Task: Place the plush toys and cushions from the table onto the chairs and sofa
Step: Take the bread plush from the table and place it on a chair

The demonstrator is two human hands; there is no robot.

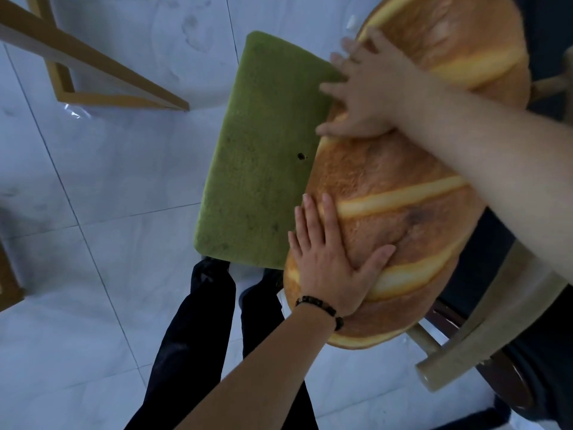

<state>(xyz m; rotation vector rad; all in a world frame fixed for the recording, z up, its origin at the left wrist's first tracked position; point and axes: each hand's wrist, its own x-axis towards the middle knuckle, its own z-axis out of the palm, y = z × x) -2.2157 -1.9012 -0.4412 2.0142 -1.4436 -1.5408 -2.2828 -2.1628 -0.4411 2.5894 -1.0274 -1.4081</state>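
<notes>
A long bread-shaped plush cushion (406,193), brown with pale yellow stripes, lies along the right side of a green padded chair seat (263,156) and leans against the chair's wooden back. My left hand (328,259), with a dark bead bracelet at the wrist, presses flat on the cushion's near end, fingers spread. My right hand (362,91) rests flat on the cushion's middle part, fingers spread, fingertips reaching over onto the green seat. Neither hand grips the cushion.
The chair's curved wooden backrest (471,342) runs down the right side. A yellow wooden table frame (93,69) stands at the upper left on the white tiled floor (93,212). My dark trouser legs (198,336) are right before the seat's near edge.
</notes>
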